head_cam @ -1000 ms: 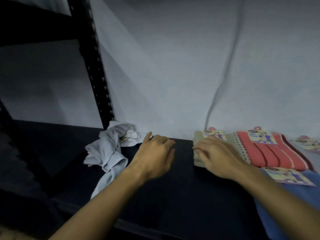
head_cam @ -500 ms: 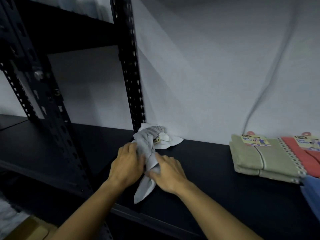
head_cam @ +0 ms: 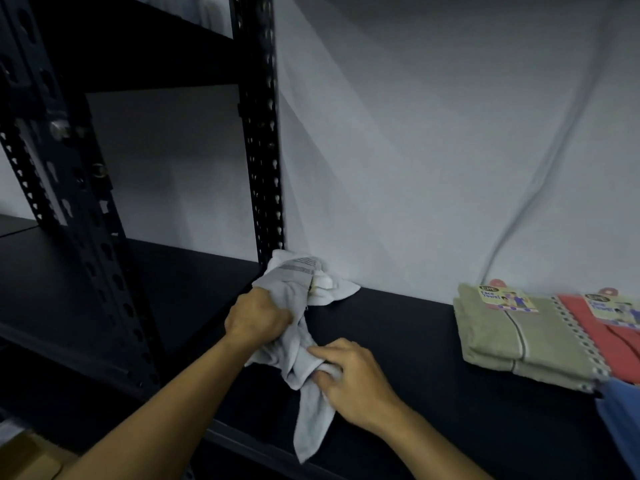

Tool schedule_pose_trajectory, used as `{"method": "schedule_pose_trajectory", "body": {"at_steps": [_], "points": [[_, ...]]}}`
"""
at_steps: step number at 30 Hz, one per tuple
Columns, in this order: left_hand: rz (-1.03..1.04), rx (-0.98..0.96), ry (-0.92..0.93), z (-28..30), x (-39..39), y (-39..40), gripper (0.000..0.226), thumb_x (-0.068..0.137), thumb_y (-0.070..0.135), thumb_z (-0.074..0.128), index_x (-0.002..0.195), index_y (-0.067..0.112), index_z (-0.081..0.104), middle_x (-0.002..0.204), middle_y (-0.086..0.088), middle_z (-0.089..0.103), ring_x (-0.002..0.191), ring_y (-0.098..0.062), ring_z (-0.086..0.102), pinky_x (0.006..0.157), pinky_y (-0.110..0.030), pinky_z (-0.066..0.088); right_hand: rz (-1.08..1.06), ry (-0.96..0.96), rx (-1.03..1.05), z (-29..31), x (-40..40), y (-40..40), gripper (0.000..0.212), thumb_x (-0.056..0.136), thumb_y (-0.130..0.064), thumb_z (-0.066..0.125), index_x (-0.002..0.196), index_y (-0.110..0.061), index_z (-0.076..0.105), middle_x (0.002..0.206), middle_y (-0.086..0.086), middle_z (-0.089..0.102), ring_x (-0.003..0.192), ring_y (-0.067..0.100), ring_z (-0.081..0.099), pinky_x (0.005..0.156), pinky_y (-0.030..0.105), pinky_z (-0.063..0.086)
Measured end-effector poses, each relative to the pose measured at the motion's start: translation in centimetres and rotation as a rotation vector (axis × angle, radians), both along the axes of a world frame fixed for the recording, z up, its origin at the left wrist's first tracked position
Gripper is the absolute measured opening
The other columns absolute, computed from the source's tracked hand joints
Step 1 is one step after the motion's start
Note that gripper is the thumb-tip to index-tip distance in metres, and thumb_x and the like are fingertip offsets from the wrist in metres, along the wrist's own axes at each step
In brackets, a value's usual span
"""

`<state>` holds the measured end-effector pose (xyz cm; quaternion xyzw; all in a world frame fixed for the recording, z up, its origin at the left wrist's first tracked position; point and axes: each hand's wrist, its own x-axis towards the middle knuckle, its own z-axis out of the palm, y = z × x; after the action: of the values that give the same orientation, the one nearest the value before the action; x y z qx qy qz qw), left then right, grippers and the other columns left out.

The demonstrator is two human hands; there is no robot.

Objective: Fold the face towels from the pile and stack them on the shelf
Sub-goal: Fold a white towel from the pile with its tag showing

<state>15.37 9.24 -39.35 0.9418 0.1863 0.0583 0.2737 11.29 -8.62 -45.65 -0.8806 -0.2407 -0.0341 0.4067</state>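
Left hand grips the grey towel on the shelf near its upper end; right hand pinches it lower. Towel's long axis runs back-to-front, tail over front edge. Folded green towel lies right.

Dim, bluish light; deep shadows left, wide-angle bending at edges.

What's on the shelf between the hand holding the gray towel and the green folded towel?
Nothing: in the head view, only bare black shelf lies between the right hand gripping the gray towel and the green folded towel.
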Motion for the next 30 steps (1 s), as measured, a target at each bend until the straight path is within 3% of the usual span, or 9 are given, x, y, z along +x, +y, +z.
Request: {"method": "schedule_pose_trajectory", "body": {"at_steps": [5, 8, 10, 13, 16, 20, 24, 28, 30], "points": [[-0.183, 0.308, -0.542, -0.3, -2.0, -1.9, 0.024, 0.087, 0.024, 0.066, 0.107, 0.013, 0.06, 0.102, -0.002, 0.059, 0.091, -0.024, 0.059, 0.065, -0.03, 0.038, -0.172, 0.267, 0.364, 3.0, 0.5, -2.7, 0.032, 0.09, -0.03, 0.063, 0.122, -0.036, 0.059, 0.114, -0.016, 0.059, 0.104, -0.002, 0.056, 0.083, 0.014, 0.045], [-0.458, 0.54, -0.75, -0.4, -3.0, -3.0, 0.026, 0.072, 0.013, 0.075, 0.095, 0.017, 0.063, 0.088, 0.0, 0.055, 0.08, -0.022, 0.054, 0.046, -0.031, 0.04, -0.325, 0.335, 0.593, 5.0, 1.3, -3.7, 0.021, 0.096, -0.041, 0.052, 0.113, -0.032, 0.058, 0.109, -0.007, 0.064, 0.097, 0.008, 0.064, 0.09, 0.034, 0.053], [-0.623, 0.68, -0.831, -0.7, -3.8, -3.8, 0.031, 0.069, 0.022, 0.072, 0.098, 0.02, 0.062, 0.086, 0.001, 0.054, 0.075, -0.02, 0.05, 0.044, -0.028, 0.035, -0.361, 0.419, 0.711, 5.6, 1.9, -4.2, 0.034, 0.093, -0.05, 0.053, 0.118, -0.027, 0.055, 0.109, -0.004, 0.065, 0.095, 0.014, 0.067, 0.086, 0.038, 0.056], [-0.807, 0.807, -0.88, -2.6, -5.2, -5.0, 0.031, 0.075, 0.029, 0.063, 0.104, 0.021, 0.055, 0.086, 0.001, 0.053, 0.074, -0.017, 0.044, 0.053, -0.028, 0.034, -0.471, 0.479, 0.608, 5.6, 2.0, -5.1, 0.09, 0.068, -0.067, 0.068, 0.142, -0.026, 0.036, 0.134, 0.0, 0.052, 0.111, 0.019, 0.06, 0.089, 0.037, 0.054], [-0.911, 0.798, -0.821, -4.9, -6.6, -5.6, 0.027, 0.077, 0.018, 0.064, 0.104, 0.021, 0.06, 0.089, 0.003, 0.053, 0.077, -0.015, 0.046, 0.059, -0.027, 0.038, -0.567, 0.368, 0.12, 4.6, 1.1, -6.0, 0.104, 0.066, -0.06, 0.071, 0.15, -0.026, 0.02, 0.149, 0.004, 0.027, 0.134, 0.023, 0.036, 0.103, 0.036, 0.041], [-0.989, 0.577, -0.718, -4.2, -8.0, -5.5, 0.03, 0.097, 0.051, 0.051, 0.106, 0.026, 0.067, 0.093, 0.01, 0.061, 0.081, -0.008, 0.055, 0.061, -0.027, 0.051, -0.49, 0.252, -0.227, 3.3, 0.4, -7.1, 0.096, 0.078, -0.056, 0.066, 0.153, -0.027, 0.014, 0.16, 0.002, 0.007, 0.147, 0.022, 0.007, 0.117, 0.041, 0.02], [-0.582, 0.415, -0.774, -1.0, -7.1, -5.5, 0.039, 0.098, 0.049, 0.044, 0.116, 0.02, 0.063, 0.114, 0.003, 0.063, 0.105, -0.013, 0.056, 0.08, -0.034, 0.055, -0.405, 0.215, -0.301, 2.8, 0.2, -7.3, 0.084, 0.084, -0.048, 0.061, 0.153, -0.028, 0.017, 0.159, -0.004, 0.016, 0.147, 0.018, 0.009, 0.119, 0.047, 0.006], [-0.333, 0.103, -0.18, 1.0, -3.8, -4.3, 0.078, 0.076, 0.061, 0.066, 0.14, 0.023, 0.045, 0.137, 0.003, 0.053, 0.127, -0.019, 0.047, 0.109, -0.043, 0.04, -0.373, 0.192, -0.324, 2.2, -0.1, -7.6, 0.08, 0.086, -0.037, 0.061, 0.153, -0.027, 0.017, 0.161, -0.003, 0.009, 0.148, 0.016, -0.002, 0.119, 0.047, -0.004], [-0.398, -0.042, -0.01, 1.3, -3.3, -4.0, 0.045, 0.076, 0.055, 0.071, 0.109, 0.026, 0.062, 0.105, 0.01, 0.066, 0.099, -0.011, 0.059, 0.102, -0.046, 0.045, -0.365, 0.187, -0.299, 2.2, -0.2, -7.6, 0.079, 0.085, -0.031, 0.061, 0.152, -0.028, 0.019, 0.161, -0.003, 0.01, 0.148, 0.015, -0.004, 0.119, 0.046, -0.007]]}}
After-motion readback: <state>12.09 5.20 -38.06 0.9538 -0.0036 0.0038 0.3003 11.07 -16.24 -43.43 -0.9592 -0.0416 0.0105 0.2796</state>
